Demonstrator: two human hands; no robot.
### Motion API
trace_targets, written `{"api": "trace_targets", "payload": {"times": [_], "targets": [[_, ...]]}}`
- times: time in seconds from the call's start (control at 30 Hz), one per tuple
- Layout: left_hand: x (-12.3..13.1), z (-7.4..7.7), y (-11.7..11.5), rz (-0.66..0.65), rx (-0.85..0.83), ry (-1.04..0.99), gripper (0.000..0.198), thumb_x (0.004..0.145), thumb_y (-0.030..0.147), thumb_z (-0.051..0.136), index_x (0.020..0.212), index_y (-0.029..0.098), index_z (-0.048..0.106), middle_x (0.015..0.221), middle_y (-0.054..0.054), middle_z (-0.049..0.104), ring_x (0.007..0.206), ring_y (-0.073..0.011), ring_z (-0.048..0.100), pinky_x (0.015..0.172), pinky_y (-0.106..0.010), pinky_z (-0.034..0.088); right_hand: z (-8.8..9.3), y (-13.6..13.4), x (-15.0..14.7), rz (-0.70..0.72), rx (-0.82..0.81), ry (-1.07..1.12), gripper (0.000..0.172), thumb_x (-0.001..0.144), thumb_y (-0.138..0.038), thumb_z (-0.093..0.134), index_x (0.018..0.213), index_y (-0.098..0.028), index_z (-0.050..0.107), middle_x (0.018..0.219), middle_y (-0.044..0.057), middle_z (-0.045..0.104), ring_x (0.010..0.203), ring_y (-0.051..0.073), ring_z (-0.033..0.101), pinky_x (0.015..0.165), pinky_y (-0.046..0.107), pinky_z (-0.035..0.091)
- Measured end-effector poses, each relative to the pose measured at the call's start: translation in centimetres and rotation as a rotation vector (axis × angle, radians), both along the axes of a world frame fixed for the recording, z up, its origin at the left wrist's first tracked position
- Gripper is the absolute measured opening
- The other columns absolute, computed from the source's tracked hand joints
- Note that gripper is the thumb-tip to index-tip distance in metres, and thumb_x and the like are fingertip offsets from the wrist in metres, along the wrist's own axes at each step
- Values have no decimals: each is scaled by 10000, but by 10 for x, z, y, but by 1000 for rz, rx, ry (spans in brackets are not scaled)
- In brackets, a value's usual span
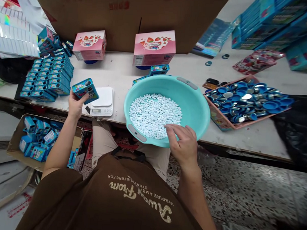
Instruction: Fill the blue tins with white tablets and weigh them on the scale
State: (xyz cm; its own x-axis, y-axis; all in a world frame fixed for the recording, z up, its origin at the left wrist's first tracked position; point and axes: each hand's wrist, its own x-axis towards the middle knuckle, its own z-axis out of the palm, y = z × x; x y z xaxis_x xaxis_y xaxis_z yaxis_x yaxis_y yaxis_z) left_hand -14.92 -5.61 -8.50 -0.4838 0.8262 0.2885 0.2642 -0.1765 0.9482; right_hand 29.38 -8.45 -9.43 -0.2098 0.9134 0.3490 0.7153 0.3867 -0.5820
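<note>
My left hand (76, 105) is closed around a small blue candy box (83, 86), which has a dark round spot near its top end. It holds the box tilted, just left of and partly over a white digital scale (103, 110). A large turquoise basin (194, 99) rests at the table's front edge and overhangs it. Small white candies (153, 113) lie heaped in its left part. Above the basin's near rim is my right hand (184, 144), its fingers loosely bent, with thumb and forefinger apart close to the candies. I see nothing held in it.
Blue boxes (47, 76) stand in rows at left; more fill a carton (15, 142) below. Two pink boxes (89, 45) stand before a tall cardboard box (126, 13). To the right is a pink tray (222, 119) of blue-and-silver lids (247, 98).
</note>
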Motion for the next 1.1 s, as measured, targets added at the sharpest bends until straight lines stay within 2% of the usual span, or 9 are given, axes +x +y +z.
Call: {"api": "trace_targets", "payload": {"times": [0.33, 0.53, 0.67, 0.77, 0.87, 1.0, 1.1], "targets": [[9, -38, 44, -80, -85, -83, 617, 539, 459, 908, 999, 206, 584, 997, -52, 709, 1021, -247, 678, 945, -410, 559, 0, -6, 2, -20, 14, -43, 363, 1004, -404, 422, 958, -226, 734, 999, 62, 779, 952, 228, 706, 1011, 428, 392], [9, -53, 52, -101, -110, -146, 588, 541, 422, 907, 979, 211, 578, 1004, -49, 709, 1009, -242, 677, 938, -414, 563, -3, -5, 2, -51, -18, -56, 361, 996, -405, 424, 944, -227, 734, 989, 66, 777, 948, 232, 698, 1016, 438, 389], [9, -57, 52, -111, -134, -131, 607, 554, 412, 901, 1023, 212, 571, 1056, -57, 694, 1059, -253, 663, 965, -418, 549, -5, -1, 1, -59, -44, -55, 372, 990, -421, 418, 927, -231, 732, 987, 68, 776, 952, 236, 692, 1018, 445, 387], [5, -55, 46, -172, -131, -96, 751, 514, 419, 922, 1147, 247, 556, 1135, -65, 667, 1128, -264, 640, 1003, -415, 522, -6, 1, 1, -57, -63, -61, 369, 986, -432, 421, 932, -235, 729, 990, 70, 774, 951, 243, 690, 1024, 462, 388], [-5, -46, 28, -191, -117, -38, 838, 531, 479, 911, 1249, 289, 525, 1197, -81, 640, 1207, -268, 606, 1050, -404, 478, -7, 1, 0, -60, -68, -61, 363, 986, -425, 420, 937, -238, 728, 988, 74, 772, 952, 249, 689, 1031, 481, 390], [-24, -38, -12, 2, -112, -23, 691, 680, 610, 781, 1232, 273, 537, 1196, -99, 654, 1225, -242, 601, 1053, -382, 458, -9, 1, 1, -57, -70, -65, 366, 988, -421, 415, 938, -235, 727, 986, 80, 770, 948, 251, 685, 1027, 478, 390], [-39, -44, -38, 193, -142, -72, 600, 745, 653, 694, 1181, 263, 559, 1173, -92, 677, 1188, -215, 624, 1007, -358, 477, -10, 0, 1, -36, -74, -89, 376, 991, -426, 407, 940, -232, 726, 988, 80, 770, 953, 253, 681, 1011, 462, 398]]}}
